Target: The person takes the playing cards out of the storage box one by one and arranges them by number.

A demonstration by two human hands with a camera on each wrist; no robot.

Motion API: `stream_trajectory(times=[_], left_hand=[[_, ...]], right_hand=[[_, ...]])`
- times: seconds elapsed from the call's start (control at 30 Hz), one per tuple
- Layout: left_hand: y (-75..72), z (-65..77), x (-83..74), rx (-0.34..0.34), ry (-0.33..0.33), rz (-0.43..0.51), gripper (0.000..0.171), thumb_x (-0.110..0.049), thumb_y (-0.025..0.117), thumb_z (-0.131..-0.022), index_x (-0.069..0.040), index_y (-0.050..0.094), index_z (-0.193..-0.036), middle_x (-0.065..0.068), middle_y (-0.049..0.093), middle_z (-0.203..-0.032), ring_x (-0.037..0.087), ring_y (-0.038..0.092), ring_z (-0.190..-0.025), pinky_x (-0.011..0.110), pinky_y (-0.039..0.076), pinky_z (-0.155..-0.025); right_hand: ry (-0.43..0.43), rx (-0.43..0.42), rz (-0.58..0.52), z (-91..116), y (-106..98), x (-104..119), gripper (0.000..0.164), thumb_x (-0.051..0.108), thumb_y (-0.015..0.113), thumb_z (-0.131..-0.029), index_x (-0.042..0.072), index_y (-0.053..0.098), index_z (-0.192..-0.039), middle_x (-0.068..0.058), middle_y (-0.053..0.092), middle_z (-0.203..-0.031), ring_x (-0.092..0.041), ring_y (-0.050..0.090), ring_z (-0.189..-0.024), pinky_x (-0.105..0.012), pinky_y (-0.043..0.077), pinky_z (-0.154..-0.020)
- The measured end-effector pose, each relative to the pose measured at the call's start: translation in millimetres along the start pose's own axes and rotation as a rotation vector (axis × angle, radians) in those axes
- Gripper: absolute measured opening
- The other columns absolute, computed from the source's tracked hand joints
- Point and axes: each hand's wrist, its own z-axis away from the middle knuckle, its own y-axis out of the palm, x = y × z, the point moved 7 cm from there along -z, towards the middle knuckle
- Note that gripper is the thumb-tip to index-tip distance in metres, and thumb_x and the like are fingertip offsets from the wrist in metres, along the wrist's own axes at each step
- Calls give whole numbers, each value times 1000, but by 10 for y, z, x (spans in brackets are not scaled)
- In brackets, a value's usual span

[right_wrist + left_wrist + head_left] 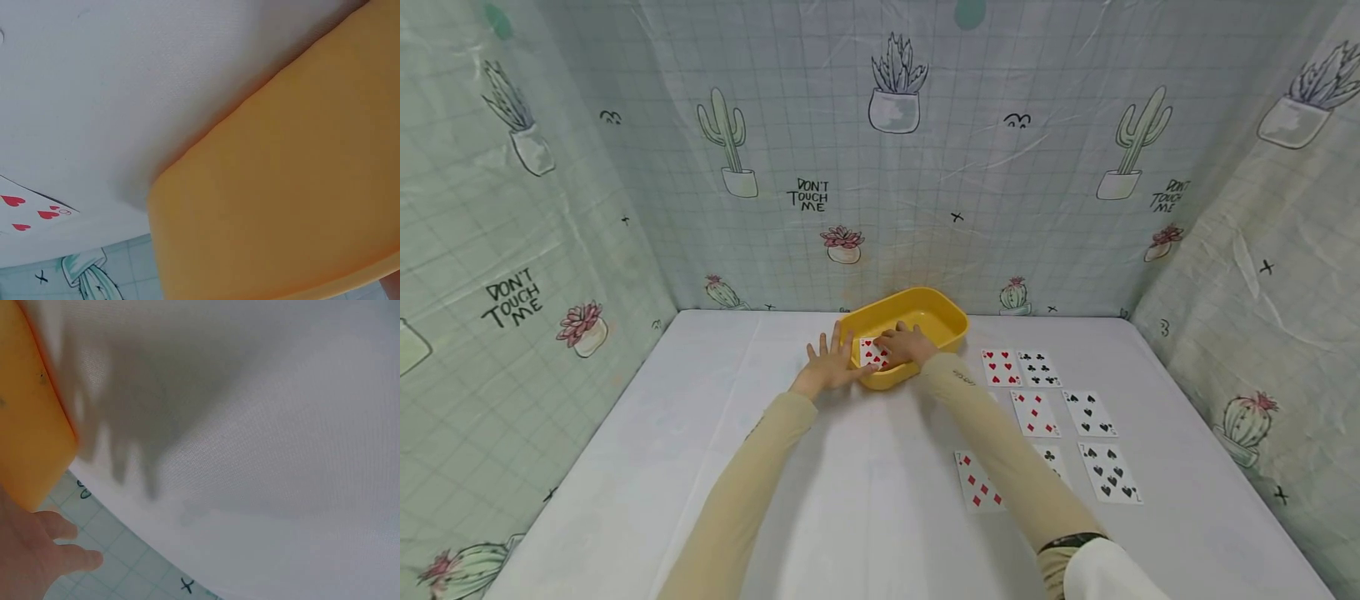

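Note:
A yellow plastic bin (951,333) stands near the back edge of the white table, and a playing card with red hearts (869,350) lies face up inside its left end. My right hand (908,344) reaches over the bin, its fingers extended across the card's right edge. At the bin's left front corner is my left hand (829,369), fingers spread, thumb stretched along the rim below the card. The left wrist view catches a bit of that hand (37,550) beside the bin's outer wall (31,412). Bin wall (281,175) fills much of the right wrist view.
Several face-up cards lie in rows to the right: hearts (1001,367) and clubs (1039,368) at the back, diamonds (1036,413) and spades (1090,414) in the middle, diamonds (973,479) and spades (1109,472) in front. My right sleeve hides others partly. Printed fabric (895,183) surrounds the table.

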Motion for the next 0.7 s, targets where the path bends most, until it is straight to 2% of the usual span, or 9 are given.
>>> stream_trajectory(times=[0.3,0.43,0.57,0.7], left_hand=[[22,-13,6,5,-12,6,92,-69,33,-82,-12,-3,-144,15,-21,-148,48,-3,-134,64,1,-103],[32,-22,19,9,-18,12,93,-69,33,-81,-12,-2,-144,14,-21,-148,47,-4,-134,64,0,-103],[29,-23,15,6,-10,13,90,-66,34,-83,-10,-1,-144,15,-21,-148,48,-4,-134,64,1,-103],[6,-9,8,7,-10,3,89,-66,33,-83,-11,-2,-144,15,-21,-148,47,-4,-134,64,1,-103]], right_hand=[[-14,-55,43,-55,2,-9,61,48,56,-82,24,37,-135,-4,35,-141,-28,24,-130,-55,20,-105],[-23,-87,60,-66,-15,3,68,46,59,-81,20,33,-138,-6,33,-141,-27,27,-129,-54,24,-104],[-13,-112,82,-82,-37,-9,80,51,60,-77,14,28,-140,-8,29,-143,-26,26,-131,-51,25,-105],[-18,-160,64,-55,-112,-27,88,55,63,-73,10,28,-140,-9,29,-137,-24,28,-128,-48,27,-106]])
